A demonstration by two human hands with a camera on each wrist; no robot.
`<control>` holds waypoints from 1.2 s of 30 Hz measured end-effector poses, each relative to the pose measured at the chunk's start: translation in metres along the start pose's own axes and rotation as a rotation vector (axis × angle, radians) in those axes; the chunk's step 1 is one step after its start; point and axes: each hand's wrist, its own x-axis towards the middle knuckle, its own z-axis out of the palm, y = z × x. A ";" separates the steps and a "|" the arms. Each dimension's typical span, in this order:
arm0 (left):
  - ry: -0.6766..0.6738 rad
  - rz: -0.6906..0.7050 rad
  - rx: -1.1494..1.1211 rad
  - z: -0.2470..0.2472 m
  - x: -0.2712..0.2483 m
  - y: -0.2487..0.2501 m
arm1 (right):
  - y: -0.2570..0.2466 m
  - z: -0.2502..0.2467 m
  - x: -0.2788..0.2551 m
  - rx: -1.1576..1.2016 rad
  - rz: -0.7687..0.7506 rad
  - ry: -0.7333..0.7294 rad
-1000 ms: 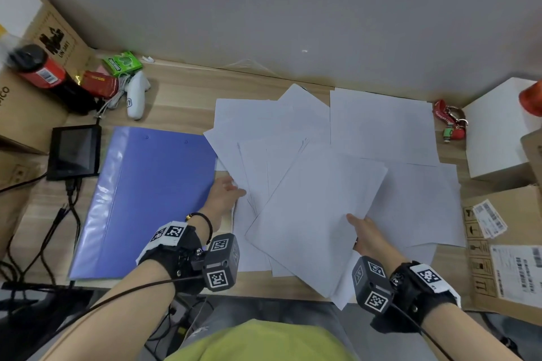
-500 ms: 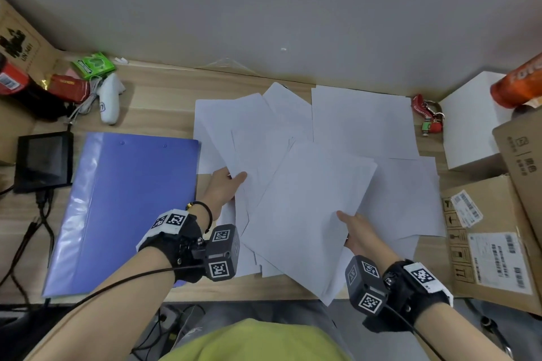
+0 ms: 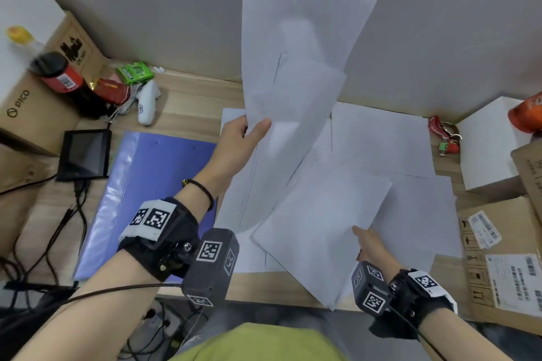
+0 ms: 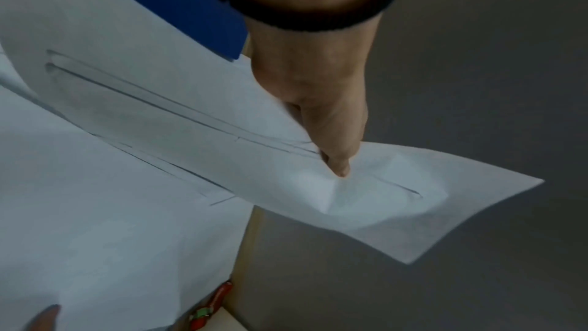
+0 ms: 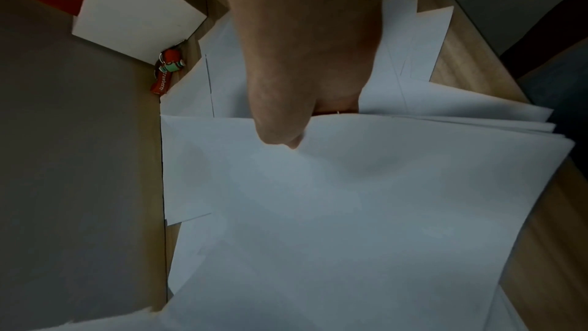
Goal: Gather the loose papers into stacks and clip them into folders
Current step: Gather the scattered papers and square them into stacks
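A wooden desk (image 3: 187,102) runs along a grey wall. At its left lies the blue folder (image 3: 140,193), flat and closed. My left hand (image 3: 237,143) pinches a few raised sheets (image 3: 296,67) by their lower corner, thumb on top. Further right, my right hand (image 3: 371,246) grips the tilted stack (image 3: 319,228) above the scattered loose papers (image 3: 381,141).

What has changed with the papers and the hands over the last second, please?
The left hand has pinched several sheets and lifted them up off the desk. The right hand keeps its grip on the near stack. The blue folder stays closed.
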 end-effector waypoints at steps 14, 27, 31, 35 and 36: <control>0.066 -0.287 -0.077 -0.063 -0.010 -0.083 | -0.034 0.025 -0.039 0.051 -0.085 -0.244; -0.186 -0.516 -0.054 -0.040 -0.029 -0.146 | -0.039 0.039 -0.056 -0.045 -0.153 -0.434; -0.179 -0.549 -0.031 -0.031 -0.030 -0.140 | -0.046 0.047 -0.071 -0.083 -0.208 -0.538; -0.139 -0.512 -0.038 -0.024 -0.026 -0.126 | -0.047 0.046 -0.071 -0.031 -0.182 -0.562; -0.111 -0.499 -0.039 -0.024 -0.023 -0.126 | -0.048 0.045 -0.072 -0.013 -0.167 -0.564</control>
